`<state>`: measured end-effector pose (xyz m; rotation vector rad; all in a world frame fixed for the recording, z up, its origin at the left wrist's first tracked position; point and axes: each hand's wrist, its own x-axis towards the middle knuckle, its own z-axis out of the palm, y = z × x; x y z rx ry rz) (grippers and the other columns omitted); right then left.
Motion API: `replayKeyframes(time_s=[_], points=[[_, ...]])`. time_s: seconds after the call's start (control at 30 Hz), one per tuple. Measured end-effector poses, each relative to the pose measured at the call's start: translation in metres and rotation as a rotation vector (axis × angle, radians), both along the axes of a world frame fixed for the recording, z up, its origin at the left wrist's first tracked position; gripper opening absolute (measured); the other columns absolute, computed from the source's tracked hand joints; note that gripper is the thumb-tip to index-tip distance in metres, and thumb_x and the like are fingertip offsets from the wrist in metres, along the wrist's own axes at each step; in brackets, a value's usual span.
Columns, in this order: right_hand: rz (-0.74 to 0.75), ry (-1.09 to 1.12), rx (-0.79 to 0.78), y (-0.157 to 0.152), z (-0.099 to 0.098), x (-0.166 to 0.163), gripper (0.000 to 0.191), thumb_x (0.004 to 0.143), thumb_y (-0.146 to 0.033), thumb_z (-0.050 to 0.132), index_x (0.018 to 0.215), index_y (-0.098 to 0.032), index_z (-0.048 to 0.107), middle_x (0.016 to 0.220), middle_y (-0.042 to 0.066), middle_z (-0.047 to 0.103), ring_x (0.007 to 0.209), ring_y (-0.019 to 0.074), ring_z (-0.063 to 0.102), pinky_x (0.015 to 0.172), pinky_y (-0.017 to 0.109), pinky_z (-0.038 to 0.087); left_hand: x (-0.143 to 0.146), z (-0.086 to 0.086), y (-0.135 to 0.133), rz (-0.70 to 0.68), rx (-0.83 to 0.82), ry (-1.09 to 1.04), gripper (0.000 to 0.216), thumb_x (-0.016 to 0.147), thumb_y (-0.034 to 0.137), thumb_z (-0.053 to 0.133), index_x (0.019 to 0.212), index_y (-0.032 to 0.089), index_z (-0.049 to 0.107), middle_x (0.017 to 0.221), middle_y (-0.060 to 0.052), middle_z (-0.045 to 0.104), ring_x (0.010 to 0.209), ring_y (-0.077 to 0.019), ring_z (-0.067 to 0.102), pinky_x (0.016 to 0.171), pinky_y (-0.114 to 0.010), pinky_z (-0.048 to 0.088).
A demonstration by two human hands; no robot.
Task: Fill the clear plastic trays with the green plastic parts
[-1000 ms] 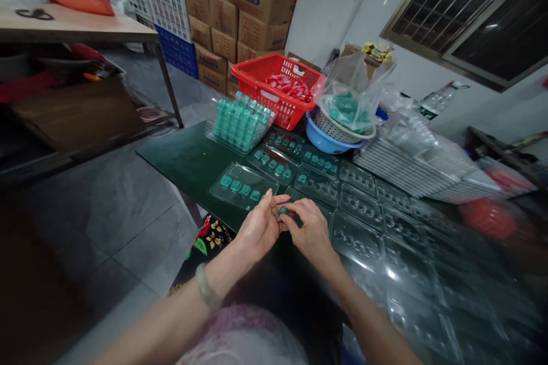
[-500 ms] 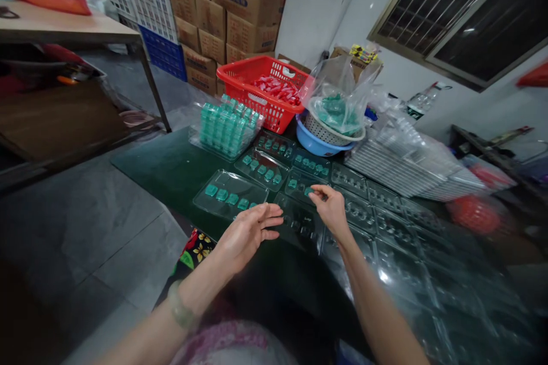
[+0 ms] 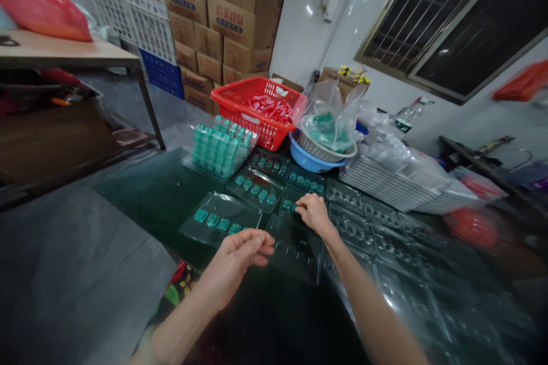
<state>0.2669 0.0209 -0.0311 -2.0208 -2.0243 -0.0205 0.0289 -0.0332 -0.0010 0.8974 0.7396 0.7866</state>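
My right hand (image 3: 314, 214) reaches over a clear plastic tray (image 3: 285, 211). Its fingertips are pinched on a small green piece (image 3: 294, 207) in the tray, partly covered by the fingers. Beside that lies another green piece (image 3: 286, 204). Nearer to me, my left hand (image 3: 244, 251) hovers with thumb and fingers closed together; anything in them is hidden. Under its fingertips, at the left, is a clear tray (image 3: 220, 202) with a row of green pieces (image 3: 212, 220). A tray with unfilled moulded hollows (image 3: 291, 239) lies between the hands.
Filled trays are stacked (image 3: 220, 151) at the table's far left. Behind stand a red basket (image 3: 244, 108) of pink-red pieces and a blue basin (image 3: 310, 159) holding a colander and bag of green pieces. Clear trays (image 3: 381, 214) spread rightward, before a tall tray stack (image 3: 385, 182).
My right hand has moved slightly left and down into the tray with its green piece. The left hand's spread fingers have curled together. The whole view has shifted a little.
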Motion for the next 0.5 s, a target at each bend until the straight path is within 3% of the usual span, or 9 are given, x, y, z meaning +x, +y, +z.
replayKeyframes(time_s=[0.1, 0.2, 0.27, 0.37, 0.5], points=[[0.003, -0.082, 0.02, -0.002, 0.004, -0.01, 0.012, 0.072, -0.018, 0.051, 0.069, -0.018, 0.063, 0.076, 0.007, 0.06, 0.08, 0.0198, 0.049, 0.07, 0.03, 0.033, 0.002, 0.003, 0.006, -0.054, 0.057, 0.043, 0.024, 0.075, 0.032, 0.052, 0.084, 0.013, 0.061, 0.089, -0.011, 0.061, 0.08, -0.0191, 0.056, 0.065, -0.027, 0.043], [-0.009, -0.129, 0.065, -0.004, 0.005, -0.017, 0.012, 0.072, -0.017, 0.051, 0.073, -0.017, 0.063, 0.077, 0.007, 0.058, 0.08, 0.0207, 0.048, 0.069, 0.031, 0.033, 0.007, 0.023, 0.028, -0.096, 0.182, 0.064, 0.024, 0.074, 0.032, 0.052, 0.089, 0.014, 0.059, 0.09, -0.01, 0.06, 0.075, -0.0181, 0.057, 0.059, -0.026, 0.043], [-0.015, -0.144, 0.091, -0.006, 0.006, -0.019, 0.01, 0.07, -0.019, 0.053, 0.074, -0.017, 0.062, 0.078, 0.007, 0.057, 0.08, 0.0209, 0.048, 0.07, 0.031, 0.033, 0.012, 0.049, 0.05, -0.045, 0.306, 0.067, 0.025, 0.074, 0.031, 0.053, 0.092, 0.015, 0.058, 0.087, -0.009, 0.061, 0.072, -0.0169, 0.057, 0.057, -0.026, 0.043], [-0.014, -0.126, 0.135, -0.008, 0.012, -0.017, 0.012, 0.069, -0.024, 0.056, 0.078, -0.017, 0.061, 0.081, 0.007, 0.056, 0.082, 0.0211, 0.047, 0.07, 0.031, 0.033, 0.032, 0.104, 0.091, 0.074, 0.598, 0.018, 0.023, 0.073, 0.026, 0.052, 0.092, 0.015, 0.058, 0.082, -0.007, 0.062, 0.072, -0.0158, 0.056, 0.062, -0.027, 0.044], [-0.016, 0.028, 0.222, -0.023, 0.028, -0.013, 0.019, 0.079, -0.015, 0.041, 0.077, -0.019, 0.059, 0.076, 0.005, 0.056, 0.076, 0.0176, 0.047, 0.068, 0.03, 0.034, 0.09, 0.172, 0.157, 0.178, 0.929, 0.089, 0.018, 0.068, 0.013, 0.049, 0.079, 0.011, 0.063, 0.069, -0.004, 0.061, 0.063, -0.0119, 0.054, 0.062, -0.023, 0.042]])
